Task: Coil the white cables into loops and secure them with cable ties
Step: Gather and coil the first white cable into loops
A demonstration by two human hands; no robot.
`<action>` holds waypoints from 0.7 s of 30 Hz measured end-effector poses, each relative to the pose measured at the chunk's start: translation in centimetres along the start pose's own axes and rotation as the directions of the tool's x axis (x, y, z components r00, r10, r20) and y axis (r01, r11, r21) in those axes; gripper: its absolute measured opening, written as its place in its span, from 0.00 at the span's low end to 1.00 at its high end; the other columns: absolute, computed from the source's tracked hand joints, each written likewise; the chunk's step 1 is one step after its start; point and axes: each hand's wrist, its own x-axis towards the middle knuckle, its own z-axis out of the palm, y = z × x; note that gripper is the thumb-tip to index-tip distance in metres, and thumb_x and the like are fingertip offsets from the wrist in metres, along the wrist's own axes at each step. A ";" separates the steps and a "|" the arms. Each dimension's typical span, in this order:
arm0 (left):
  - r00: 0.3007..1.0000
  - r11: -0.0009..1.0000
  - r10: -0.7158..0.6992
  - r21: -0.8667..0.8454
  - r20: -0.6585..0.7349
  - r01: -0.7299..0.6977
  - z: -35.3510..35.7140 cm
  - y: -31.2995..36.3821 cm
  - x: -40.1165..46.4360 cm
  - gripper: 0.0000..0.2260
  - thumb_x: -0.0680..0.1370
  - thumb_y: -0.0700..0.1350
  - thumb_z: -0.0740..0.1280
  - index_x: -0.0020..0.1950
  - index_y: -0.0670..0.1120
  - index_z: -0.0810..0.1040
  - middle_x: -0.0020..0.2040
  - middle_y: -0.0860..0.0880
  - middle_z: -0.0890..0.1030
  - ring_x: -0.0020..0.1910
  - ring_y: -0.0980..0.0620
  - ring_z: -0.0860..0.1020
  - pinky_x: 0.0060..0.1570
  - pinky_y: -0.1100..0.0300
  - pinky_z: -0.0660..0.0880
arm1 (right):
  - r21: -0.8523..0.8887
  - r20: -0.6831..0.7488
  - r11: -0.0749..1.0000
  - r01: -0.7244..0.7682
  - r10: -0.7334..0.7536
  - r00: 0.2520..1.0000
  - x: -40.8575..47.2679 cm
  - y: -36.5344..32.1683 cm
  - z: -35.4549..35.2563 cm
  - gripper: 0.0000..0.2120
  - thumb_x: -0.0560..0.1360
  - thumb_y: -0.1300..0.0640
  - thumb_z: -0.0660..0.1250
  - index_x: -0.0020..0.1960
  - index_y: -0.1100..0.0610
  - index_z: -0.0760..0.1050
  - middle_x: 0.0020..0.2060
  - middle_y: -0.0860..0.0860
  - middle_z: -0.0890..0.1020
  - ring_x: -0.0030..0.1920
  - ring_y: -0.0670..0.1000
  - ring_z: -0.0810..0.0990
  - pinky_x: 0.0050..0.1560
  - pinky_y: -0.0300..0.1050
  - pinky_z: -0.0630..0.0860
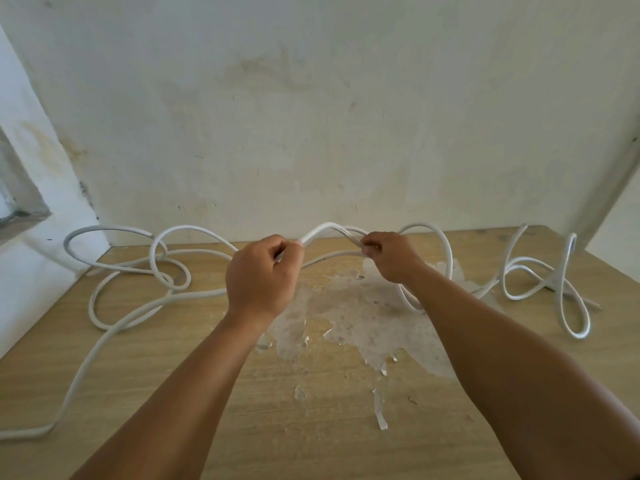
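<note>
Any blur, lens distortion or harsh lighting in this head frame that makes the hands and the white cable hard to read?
Head view: soft even light, faint shadows, no glare; wide-angle bending at the table edges; left hand, right hand and white cable slightly soft but readable.

No readable text, label, brand, number or sign shows anywhere, neither on the white cables (194, 233) nor the tabletop (207, 375).
</note>
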 end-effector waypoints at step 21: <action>0.995 0.993 0.032 0.113 -0.094 -0.022 1.1 -3.7 3.3 0.12 0.86 0.46 0.57 0.52 0.44 0.79 0.39 0.54 0.78 0.36 0.49 0.74 0.37 0.55 0.64 | 0.562 0.258 0.709 -0.425 0.338 0.905 -3.4 -2.6 -4.2 0.09 0.82 0.57 0.67 0.46 0.59 0.81 0.35 0.52 0.75 0.28 0.46 0.66 0.22 0.36 0.61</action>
